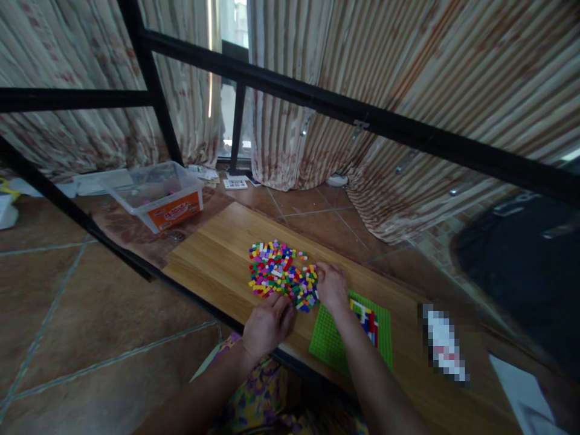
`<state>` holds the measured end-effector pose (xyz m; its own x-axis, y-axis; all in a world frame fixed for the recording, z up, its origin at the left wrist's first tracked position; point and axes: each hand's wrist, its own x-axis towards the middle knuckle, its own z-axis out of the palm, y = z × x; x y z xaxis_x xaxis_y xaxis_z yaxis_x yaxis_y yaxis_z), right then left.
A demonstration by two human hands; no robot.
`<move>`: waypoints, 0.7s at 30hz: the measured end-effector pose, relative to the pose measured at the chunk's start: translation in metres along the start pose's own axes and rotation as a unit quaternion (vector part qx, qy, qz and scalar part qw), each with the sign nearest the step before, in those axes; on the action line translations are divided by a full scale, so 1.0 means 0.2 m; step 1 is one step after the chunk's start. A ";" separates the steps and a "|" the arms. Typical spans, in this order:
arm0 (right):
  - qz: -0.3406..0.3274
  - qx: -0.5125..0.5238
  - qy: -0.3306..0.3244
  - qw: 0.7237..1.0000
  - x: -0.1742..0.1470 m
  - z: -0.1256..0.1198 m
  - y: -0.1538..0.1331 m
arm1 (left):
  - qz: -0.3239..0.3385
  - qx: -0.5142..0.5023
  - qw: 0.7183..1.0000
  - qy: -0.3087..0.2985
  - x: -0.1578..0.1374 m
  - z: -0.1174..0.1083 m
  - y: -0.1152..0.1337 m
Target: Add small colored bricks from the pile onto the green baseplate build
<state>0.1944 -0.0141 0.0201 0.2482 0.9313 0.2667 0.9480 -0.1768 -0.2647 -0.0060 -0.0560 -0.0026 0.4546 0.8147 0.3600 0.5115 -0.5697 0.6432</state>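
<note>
A pile of small building bricks (274, 263) in many colours is spread over the wooden board. My left hand (270, 323) rests at the pile's near edge, its fingers curled in; whatever they hold is too small to make out. At the right edge of the pile, my right hand (333, 287) has its fingertips bent down among the bricks, and I cannot tell if one is pinched there. Under my right forearm lies a green baseplate (384, 338), partly covered by the arm. Rows of coloured bricks (372, 326) are fixed on it.
The wooden board (212, 248) has a black metal frame (317, 103) around it. A clear plastic bin (158, 187) with an orange label stands at the far left. A blurred white item (444, 344) and a white sheet (521, 383) lie to the right. Striped curtains (290, 121) hang behind.
</note>
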 end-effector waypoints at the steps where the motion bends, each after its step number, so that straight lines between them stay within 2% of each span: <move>1: -0.010 -0.001 -0.003 1.000 0.02 0.01 0.01 | 0.001 0.001 1.000 0.001 0.00 0.00 0.00; 5: -0.047 0.006 -0.025 0.999 0.06 0.06 0.04 | -0.001 0.005 1.000 -0.002 0.00 0.00 0.00; 9: -0.046 0.009 -0.042 0.998 0.07 0.07 0.06 | -0.002 0.002 1.000 -0.007 0.00 0.00 0.01; 16: -0.028 0.019 -0.053 0.998 0.03 0.02 0.03 | -0.005 0.000 1.000 -0.007 0.00 -0.01 0.01; 21: 0.003 0.103 -0.061 0.993 -0.03 -0.05 -0.02 | -0.012 -0.007 1.000 -0.006 0.00 -0.01 0.01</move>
<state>0.1916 -0.0226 0.0285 0.2157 0.9644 0.1534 0.8828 -0.1254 -0.4528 -0.0058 -0.0570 -0.0006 0.4515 0.8263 0.3368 0.5112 -0.5489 0.6613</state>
